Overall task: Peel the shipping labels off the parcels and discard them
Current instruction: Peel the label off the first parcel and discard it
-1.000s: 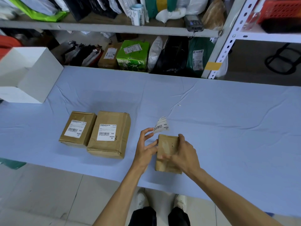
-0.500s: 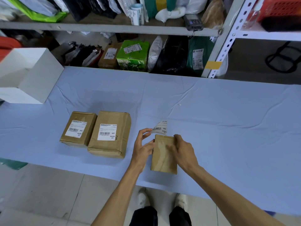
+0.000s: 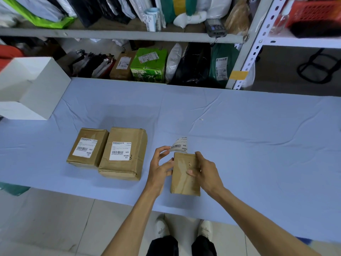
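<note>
A small brown parcel [image 3: 184,176] rests on the blue table near its front edge. My right hand [image 3: 204,170] grips the parcel's right side, thumb across its top face. My left hand [image 3: 160,165] pinches the corner of a white shipping label [image 3: 180,145], which curls up off the parcel's far edge, mostly peeled; whether it is still stuck there I cannot tell. To the left lie two more brown parcels, a smaller one [image 3: 88,147] and a larger one [image 3: 123,154], side by side, each with a white label flat on top.
A white open box [image 3: 33,89] stands at the table's far left. Beyond the blue table [image 3: 258,145] a metal shelf holds bags, a green carton [image 3: 148,65] and other packages. My feet show below the table's front edge.
The label has been peeled further toward the parcel's far edge and now stands higher. The parcel has shifted slightly under my hands. The two parcels at the left have not moved.
</note>
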Motion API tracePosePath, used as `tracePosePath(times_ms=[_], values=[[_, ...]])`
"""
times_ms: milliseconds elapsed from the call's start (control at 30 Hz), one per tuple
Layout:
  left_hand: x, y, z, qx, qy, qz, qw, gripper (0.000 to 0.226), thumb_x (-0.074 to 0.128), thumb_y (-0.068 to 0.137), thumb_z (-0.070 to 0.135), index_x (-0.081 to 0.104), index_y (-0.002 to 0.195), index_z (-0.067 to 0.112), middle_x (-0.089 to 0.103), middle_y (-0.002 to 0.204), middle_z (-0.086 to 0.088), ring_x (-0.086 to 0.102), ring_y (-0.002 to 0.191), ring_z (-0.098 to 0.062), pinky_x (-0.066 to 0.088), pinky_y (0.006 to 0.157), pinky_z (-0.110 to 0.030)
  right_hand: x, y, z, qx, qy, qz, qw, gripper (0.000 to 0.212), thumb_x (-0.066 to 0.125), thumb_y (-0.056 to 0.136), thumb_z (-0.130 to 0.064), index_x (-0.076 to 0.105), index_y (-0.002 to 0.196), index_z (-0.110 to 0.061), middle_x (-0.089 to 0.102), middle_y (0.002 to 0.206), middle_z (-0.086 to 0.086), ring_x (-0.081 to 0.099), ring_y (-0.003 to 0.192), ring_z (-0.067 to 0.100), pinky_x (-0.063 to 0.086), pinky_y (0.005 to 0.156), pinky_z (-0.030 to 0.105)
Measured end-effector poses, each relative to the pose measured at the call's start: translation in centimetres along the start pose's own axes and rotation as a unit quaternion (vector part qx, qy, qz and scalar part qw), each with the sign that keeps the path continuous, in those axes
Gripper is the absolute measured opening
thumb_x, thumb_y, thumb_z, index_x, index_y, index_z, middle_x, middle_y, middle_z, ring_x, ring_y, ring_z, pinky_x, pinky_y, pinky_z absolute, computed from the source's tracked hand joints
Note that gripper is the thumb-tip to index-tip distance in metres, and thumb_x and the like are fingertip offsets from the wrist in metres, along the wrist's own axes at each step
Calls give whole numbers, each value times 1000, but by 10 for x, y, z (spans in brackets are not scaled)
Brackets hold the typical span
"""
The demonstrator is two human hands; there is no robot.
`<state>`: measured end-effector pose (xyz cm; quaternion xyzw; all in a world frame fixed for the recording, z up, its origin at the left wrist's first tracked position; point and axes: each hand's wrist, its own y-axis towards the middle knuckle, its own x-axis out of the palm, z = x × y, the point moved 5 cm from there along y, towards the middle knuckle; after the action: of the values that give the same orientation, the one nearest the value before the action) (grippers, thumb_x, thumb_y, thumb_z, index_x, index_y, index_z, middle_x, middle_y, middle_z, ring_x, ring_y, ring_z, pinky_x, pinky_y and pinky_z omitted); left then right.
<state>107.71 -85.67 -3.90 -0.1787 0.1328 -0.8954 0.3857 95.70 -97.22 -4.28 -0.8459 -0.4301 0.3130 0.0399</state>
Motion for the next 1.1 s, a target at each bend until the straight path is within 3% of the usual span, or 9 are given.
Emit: tracePosePath(times_ms=[133, 233, 333, 533, 700, 833, 967, 1033, 1100], values=[[4, 2, 4, 1, 1, 1, 1000, 41, 68, 76, 19, 57, 112, 33, 52, 131, -5, 58, 118, -24, 58, 73, -34, -3, 6, 4, 26, 8, 23, 999, 24, 47, 93, -12, 50, 117, -8, 62, 97, 12, 60, 90, 31, 49, 77, 39], [10, 6, 12, 7, 20, 1, 1000, 36, 66, 87, 14, 57, 115, 34, 52, 131, -3, 50, 126, -25, 57, 74, -34, -9, 14, 9, 63, -11, 33, 997, 36, 35, 101, -19, 46, 135, -17, 60, 107, 10, 59, 104, 28, 45, 77, 28], [11, 10, 19, 12, 42, 12, 999, 34, 57, 94, 12, 55, 121, 32, 50, 134, -1, 46, 127, -20, 54, 76, -35, -14, 19, 11, 66, -58, 14, 996, 49, 34, 101, -20, 29, 149, -25, 52, 125, 9, 54, 105, 24, 42, 87, 29], [9, 12, 37, 34, 99, 56, 993, 31, 57, 93, 10, 57, 120, 27, 51, 126, 5, 51, 117, -13, 43, 95, -35, -19, 21, 13, 59, -62, -3, 996, 52, 45, 100, -22, 30, 150, -19, 54, 123, 18, 57, 108, 33, 50, 96, 48], [13, 16, 64, 93, 126, 76, 985, 28, 46, 95, -1, 59, 113, 15, 60, 115, 3, 53, 100, -7, 41, 78, -17, -23, 21, 6, 52, -68, -26, 996, 55, 49, 98, -19, 30, 150, -19, 52, 125, 18, 56, 110, 35, 49, 96, 48], [15, 17, 68, 110, 127, 89, 982, 29, 48, 92, -8, 59, 112, 9, 61, 109, -3, 55, 96, -10, 42, 74, -13, -28, 24, 0, 33, -112, -23, 993, 54, 51, 95, -15, 34, 146, -19, 55, 114, 8, 52, 95, 21, 47, 94, 36], [18, 18, 60, 94, 103, 104, 985, 31, 62, 82, -9, 60, 101, 15, 65, 102, -8, 62, 90, -10, 52, 79, -26, -30, 22, -2, 44, -123, -33, 991, 56, 51, 94, -13, 32, 147, -10, 55, 126, 21, 58, 110, 36, 49, 95, 41], [20, 20, 57, 92, 109, 94, 985, 35, 66, 77, -11, 61, 94, 20, 65, 96, -7, 63, 87, -11, 55, 77, -31, -39, 22, -9, 44, -159, 15, 986, 48, 46, 95, -10, 38, 142, -5, 54, 127, 22, 56, 114, 37, 47, 95, 40], [24, 22, 56, 99, 124, 79, 984, 40, 67, 75, -13, 61, 90, 23, 64, 92, -3, 63, 84, -9, 56, 69, -26, -55, 22, -28, 27, -110, 107, 988, 37, 43, 98, -10, 46, 134, -4, 59, 122, 21, 60, 107, 36, 49, 92, 40]])
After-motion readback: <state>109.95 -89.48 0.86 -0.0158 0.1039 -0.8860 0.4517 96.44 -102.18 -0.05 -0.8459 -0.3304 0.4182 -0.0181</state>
